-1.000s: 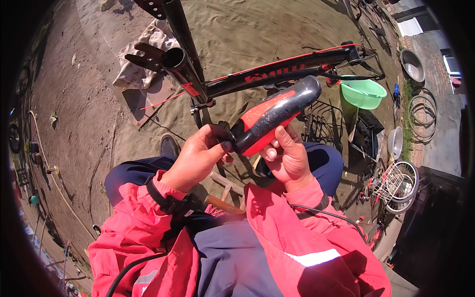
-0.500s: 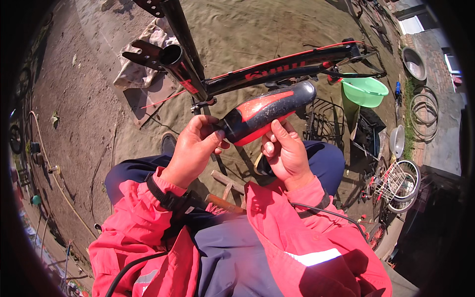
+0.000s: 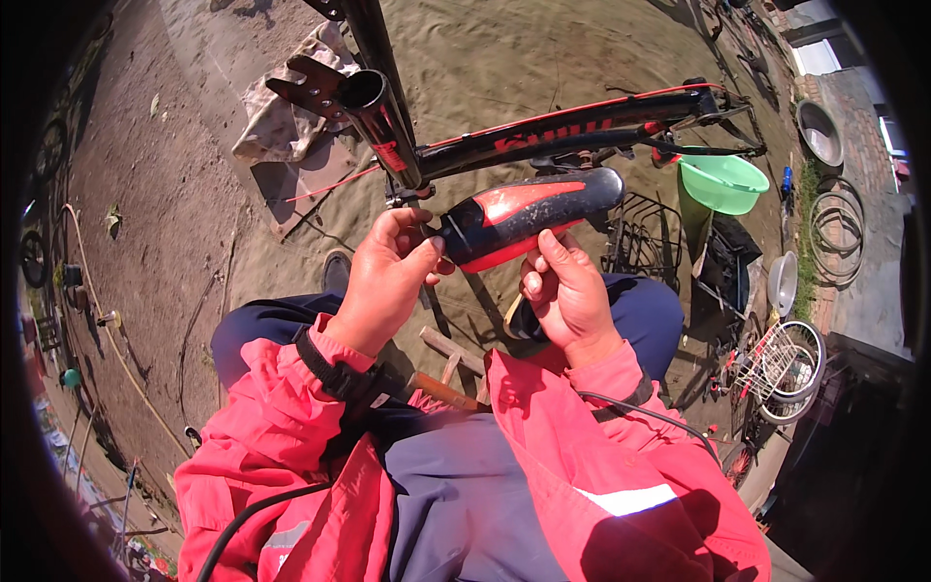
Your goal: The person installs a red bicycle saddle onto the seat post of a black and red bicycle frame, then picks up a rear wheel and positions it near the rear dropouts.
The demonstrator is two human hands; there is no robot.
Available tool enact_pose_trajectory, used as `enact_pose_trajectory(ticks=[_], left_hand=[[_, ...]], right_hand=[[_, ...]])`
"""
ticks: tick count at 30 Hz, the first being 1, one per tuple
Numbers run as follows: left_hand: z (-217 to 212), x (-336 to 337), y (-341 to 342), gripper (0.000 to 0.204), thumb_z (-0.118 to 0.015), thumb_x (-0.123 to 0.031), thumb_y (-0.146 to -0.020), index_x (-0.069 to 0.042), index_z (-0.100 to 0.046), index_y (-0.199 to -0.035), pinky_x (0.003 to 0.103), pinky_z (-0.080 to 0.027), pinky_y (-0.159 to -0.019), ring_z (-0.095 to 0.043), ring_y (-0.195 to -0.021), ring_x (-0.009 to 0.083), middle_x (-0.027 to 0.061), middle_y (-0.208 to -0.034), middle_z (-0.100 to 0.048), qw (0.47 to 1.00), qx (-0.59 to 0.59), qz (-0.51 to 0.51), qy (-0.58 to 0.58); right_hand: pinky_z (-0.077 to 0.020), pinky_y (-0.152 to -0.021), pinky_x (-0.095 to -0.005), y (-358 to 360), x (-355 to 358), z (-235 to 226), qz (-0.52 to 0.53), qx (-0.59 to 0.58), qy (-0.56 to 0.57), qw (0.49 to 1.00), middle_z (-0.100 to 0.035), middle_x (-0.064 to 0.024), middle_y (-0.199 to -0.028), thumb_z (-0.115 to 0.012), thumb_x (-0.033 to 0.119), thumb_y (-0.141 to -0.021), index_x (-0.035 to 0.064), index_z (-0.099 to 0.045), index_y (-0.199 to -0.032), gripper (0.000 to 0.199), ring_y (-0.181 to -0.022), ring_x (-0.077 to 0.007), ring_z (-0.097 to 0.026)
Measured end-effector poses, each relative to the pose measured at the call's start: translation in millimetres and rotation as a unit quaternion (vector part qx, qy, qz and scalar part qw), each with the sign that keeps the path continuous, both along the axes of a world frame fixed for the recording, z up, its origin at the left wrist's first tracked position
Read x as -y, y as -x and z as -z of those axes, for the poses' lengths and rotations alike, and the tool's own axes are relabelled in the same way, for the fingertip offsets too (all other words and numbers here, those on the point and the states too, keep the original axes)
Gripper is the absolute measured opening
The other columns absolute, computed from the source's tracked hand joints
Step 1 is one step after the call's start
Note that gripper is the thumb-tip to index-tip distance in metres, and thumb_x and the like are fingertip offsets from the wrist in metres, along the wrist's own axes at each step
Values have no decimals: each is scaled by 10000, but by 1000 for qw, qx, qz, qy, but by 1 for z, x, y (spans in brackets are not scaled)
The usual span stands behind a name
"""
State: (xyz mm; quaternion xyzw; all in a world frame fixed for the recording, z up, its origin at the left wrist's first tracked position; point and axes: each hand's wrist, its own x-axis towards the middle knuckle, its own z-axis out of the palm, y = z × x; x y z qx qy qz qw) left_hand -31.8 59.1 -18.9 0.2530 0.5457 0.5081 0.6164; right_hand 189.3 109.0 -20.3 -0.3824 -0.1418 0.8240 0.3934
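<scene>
A short, curved black and red bicycle mudguard [image 3: 533,209] lies level between my two hands, its surface scuffed and dusty. My left hand [image 3: 388,276] pinches its narrow left end between thumb and fingers. On its near lower edge, my right hand [image 3: 574,296] grips with thumb and curled fingers. Just beyond stands a black bicycle frame [image 3: 562,129] with red markings, its open tube end [image 3: 363,90] facing up near my left hand. A thin red cable [image 3: 485,128] runs along the frame.
Right of the frame sits a light green basin [image 3: 722,184], with a black wire basket [image 3: 645,238] nearby. A wooden stool [image 3: 451,354] is between my knees. A cloth [image 3: 276,112] lies at far left; a wheel [image 3: 790,373] lies at right.
The view has shifted slightly, so the frame and surroundings appear a little farther right and lower. Both hands keep hold of the mudguard; its left end now appears closer to the frame's lower tube.
</scene>
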Motion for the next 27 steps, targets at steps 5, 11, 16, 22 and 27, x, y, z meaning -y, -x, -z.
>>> enact_pose_trajectory(ticks=[5, 11, 16, 22, 27], left_hand=[[1, 0, 1, 335, -620, -106, -941, -16, -478, -1231, 243, -500, -665, -670, -785, 125, 67, -958, -664, 1000, -7, -7, -9], [2, 0, 1, 320, -626, -94, -937, -19, -488, -1216, 234, -500, -656, -669, -778, 119, 61, -953, -665, 1000, -7, -17, -13], [3, -1, 1, 298, -636, -74, -932, -19, -503, -1193, 225, -499, -648, -666, -775, 115, 59, -949, -664, 1000, -5, -19, -25], [2, 0, -7, 296, -664, -8, -900, -27, -527, -1162, 226, -512, -676, -638, -787, 90, 38, -933, -647, 994, -50, -38, -86], [-3, 2, -9, 286, -696, 56, -822, -43, -578, -1063, 255, -512, -648, -640, -765, 118, 43, -886, -616, 934, -293, 14, -204]], right_hand=[[-440, -559, -250, 0, 0, 0, -2, -4, 2, 1000, -527, 15, -763, -593, 200, -1001, 123, -614, -1056, 97, -626, -135, -526], [-443, -561, -252, 0, 0, 0, -5, -1, -2, 1000, -533, 13, -768, -593, 177, -997, 129, -617, -1064, 86, -625, -133, -527], [-451, -569, -251, 1, 0, 0, -11, 3, -14, 1000, -546, 14, -776, -596, 164, -993, 127, -608, -1069, 86, -634, -130, -545], [-452, -577, -252, 0, 0, -2, -20, 57, -2, 998, -572, 11, -798, -614, 228, -988, 120, -601, -1051, 126, -652, -127, -564], [-453, -601, -271, -2, 0, 1, -35, 60, -6, 998, -595, 0, -823, -638, 361, -965, 124, -607, -1029, 248, -696, -152, -585]])
